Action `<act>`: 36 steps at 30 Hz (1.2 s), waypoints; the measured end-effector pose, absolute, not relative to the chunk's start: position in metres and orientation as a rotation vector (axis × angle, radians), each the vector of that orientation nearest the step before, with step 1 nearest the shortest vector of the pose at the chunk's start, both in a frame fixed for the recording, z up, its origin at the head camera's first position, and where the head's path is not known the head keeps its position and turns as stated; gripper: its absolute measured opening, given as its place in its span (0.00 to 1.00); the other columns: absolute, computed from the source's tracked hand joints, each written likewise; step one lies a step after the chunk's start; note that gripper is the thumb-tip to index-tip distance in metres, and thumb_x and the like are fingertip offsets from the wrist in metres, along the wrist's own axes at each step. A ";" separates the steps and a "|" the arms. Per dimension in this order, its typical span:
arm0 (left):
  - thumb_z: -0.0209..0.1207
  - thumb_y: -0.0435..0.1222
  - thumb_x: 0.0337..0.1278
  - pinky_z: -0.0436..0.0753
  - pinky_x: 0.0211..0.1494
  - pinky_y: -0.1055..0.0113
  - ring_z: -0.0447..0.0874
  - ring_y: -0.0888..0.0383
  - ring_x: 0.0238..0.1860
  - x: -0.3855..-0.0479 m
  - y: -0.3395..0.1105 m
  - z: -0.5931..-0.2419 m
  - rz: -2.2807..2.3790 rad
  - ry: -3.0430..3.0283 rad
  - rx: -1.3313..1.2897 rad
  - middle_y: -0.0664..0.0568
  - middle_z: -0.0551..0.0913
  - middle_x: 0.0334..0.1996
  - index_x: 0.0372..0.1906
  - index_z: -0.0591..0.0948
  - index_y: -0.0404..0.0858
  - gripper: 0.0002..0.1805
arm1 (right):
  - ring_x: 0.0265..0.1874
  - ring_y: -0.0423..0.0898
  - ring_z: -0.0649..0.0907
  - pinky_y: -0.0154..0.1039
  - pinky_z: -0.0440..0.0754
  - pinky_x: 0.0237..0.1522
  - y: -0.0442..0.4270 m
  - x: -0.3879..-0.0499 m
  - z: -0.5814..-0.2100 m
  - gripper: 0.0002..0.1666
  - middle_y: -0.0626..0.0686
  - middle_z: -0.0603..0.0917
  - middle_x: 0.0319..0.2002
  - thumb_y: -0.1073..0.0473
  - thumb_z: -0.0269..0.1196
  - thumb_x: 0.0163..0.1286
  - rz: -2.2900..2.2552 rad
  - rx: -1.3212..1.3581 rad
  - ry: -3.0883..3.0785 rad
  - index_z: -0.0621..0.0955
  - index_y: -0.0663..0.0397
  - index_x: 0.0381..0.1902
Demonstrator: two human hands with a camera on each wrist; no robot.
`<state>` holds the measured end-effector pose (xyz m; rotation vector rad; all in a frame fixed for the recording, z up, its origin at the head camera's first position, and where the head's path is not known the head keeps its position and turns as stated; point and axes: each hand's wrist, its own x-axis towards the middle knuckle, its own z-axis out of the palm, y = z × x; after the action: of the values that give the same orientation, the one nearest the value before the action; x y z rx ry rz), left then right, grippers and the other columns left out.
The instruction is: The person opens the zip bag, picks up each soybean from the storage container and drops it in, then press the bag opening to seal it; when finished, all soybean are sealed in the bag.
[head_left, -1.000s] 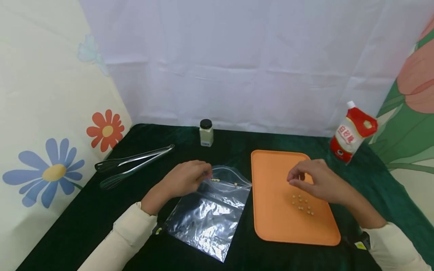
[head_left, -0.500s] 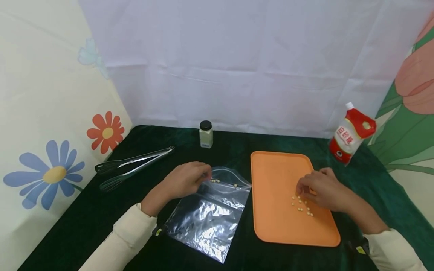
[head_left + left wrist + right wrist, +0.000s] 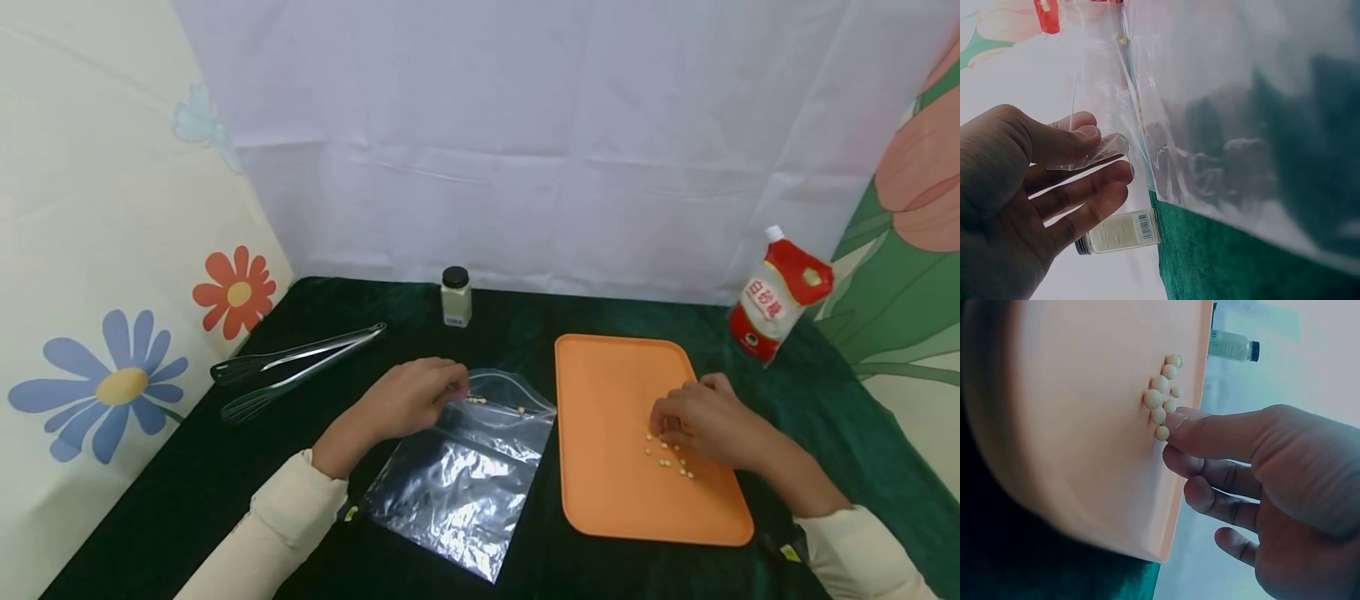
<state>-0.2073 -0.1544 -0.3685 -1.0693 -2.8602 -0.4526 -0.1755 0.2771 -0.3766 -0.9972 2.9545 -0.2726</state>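
Observation:
With thumb and fingers, my left hand (image 3: 412,398) pinches the mouth edge of a clear zip bag (image 3: 472,492), which lies flat on the dark green cloth. Near its zip line are several small pale yellow balls (image 3: 522,409). An orange tray (image 3: 607,492) lies to the right of the bag. On it sits a loose cluster of similar pale yellow balls (image 3: 1152,399). Thumb and fingers bent, my right hand (image 3: 712,421) reaches down to the cluster. In the right wrist view its thumb tip is against the balls; whether one is between the fingertips is hidden.
Metal tongs (image 3: 300,367) lie spread at the left. A small jar with a black lid (image 3: 456,298) stands behind the bag. At the back right stands a red and white spouted pouch (image 3: 776,296). A pale curtain (image 3: 510,150) hangs behind the cloth.
My right hand has come down to the balls on the tray, then shifted slightly left among them. My left hand keeps its hold on the zip bag.

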 end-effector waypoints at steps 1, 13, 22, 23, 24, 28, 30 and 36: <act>0.60 0.26 0.62 0.76 0.33 0.69 0.74 0.64 0.32 -0.207 -0.154 -0.369 -0.452 -2.858 -1.070 0.61 0.81 0.39 0.42 0.82 0.48 0.13 | 0.30 0.34 0.72 0.53 0.59 0.46 0.277 -0.176 -0.377 0.15 0.27 0.74 0.27 0.58 0.74 0.60 -0.268 -1.000 2.955 0.80 0.28 0.31; 0.60 0.26 0.62 0.76 0.32 0.69 0.74 0.64 0.32 -0.207 -0.154 -0.369 -0.443 -2.842 -1.079 0.61 0.81 0.39 0.42 0.82 0.48 0.13 | 0.30 0.35 0.72 0.51 0.58 0.48 0.268 -0.181 -0.369 0.11 0.29 0.74 0.27 0.56 0.74 0.62 -0.373 -1.057 3.026 0.81 0.34 0.34; 0.61 0.26 0.61 0.76 0.33 0.69 0.74 0.64 0.32 -0.206 -0.154 -0.368 -0.440 -2.851 -1.066 0.60 0.81 0.39 0.42 0.82 0.48 0.13 | 0.37 0.37 0.75 0.50 0.59 0.48 0.240 -0.185 -0.359 0.10 0.32 0.79 0.35 0.56 0.71 0.66 -0.755 -1.164 3.040 0.82 0.37 0.42; 0.61 0.26 0.61 0.76 0.34 0.69 0.74 0.64 0.32 -0.206 -0.154 -0.368 -0.440 -2.854 -1.066 0.60 0.81 0.39 0.42 0.82 0.48 0.13 | 0.38 0.37 0.75 0.50 0.59 0.49 0.236 -0.185 -0.358 0.10 0.33 0.79 0.36 0.56 0.70 0.66 -0.789 -1.183 3.036 0.81 0.36 0.42; 0.61 0.26 0.61 0.76 0.34 0.69 0.74 0.64 0.32 -0.206 -0.154 -0.369 -0.440 -2.856 -1.064 0.60 0.81 0.39 0.42 0.82 0.48 0.13 | 0.38 0.37 0.76 0.50 0.60 0.49 0.233 -0.186 -0.357 0.10 0.33 0.79 0.36 0.55 0.70 0.67 -0.820 -1.204 3.033 0.81 0.36 0.43; 0.61 0.27 0.62 0.77 0.34 0.69 0.74 0.64 0.32 -0.206 -0.153 -0.368 -0.441 -2.856 -1.064 0.61 0.81 0.39 0.42 0.82 0.48 0.12 | 0.38 0.36 0.76 0.50 0.62 0.50 0.217 -0.189 -0.355 0.09 0.34 0.80 0.37 0.56 0.69 0.68 -0.989 -1.310 2.996 0.81 0.36 0.43; 0.61 0.27 0.62 0.77 0.35 0.69 0.74 0.64 0.32 -0.206 -0.152 -0.368 -0.438 -2.854 -1.064 0.61 0.81 0.38 0.41 0.82 0.48 0.11 | 0.38 0.36 0.76 0.49 0.64 0.50 0.210 -0.190 -0.353 0.10 0.34 0.80 0.37 0.57 0.69 0.68 -1.090 -1.333 2.968 0.81 0.36 0.43; 0.61 0.28 0.63 0.77 0.35 0.69 0.74 0.64 0.32 -0.207 -0.152 -0.368 -0.431 -2.850 -1.063 0.61 0.81 0.38 0.41 0.82 0.48 0.11 | 0.39 0.40 0.77 0.42 0.73 0.48 0.189 -0.191 -0.351 0.09 0.40 0.80 0.38 0.59 0.67 0.70 -1.390 -1.227 2.807 0.82 0.37 0.44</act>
<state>-0.2068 -0.1524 -0.3684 -1.0632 -2.8500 -0.4314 -0.1907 0.1887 -0.3507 -1.2268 2.8072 -1.3901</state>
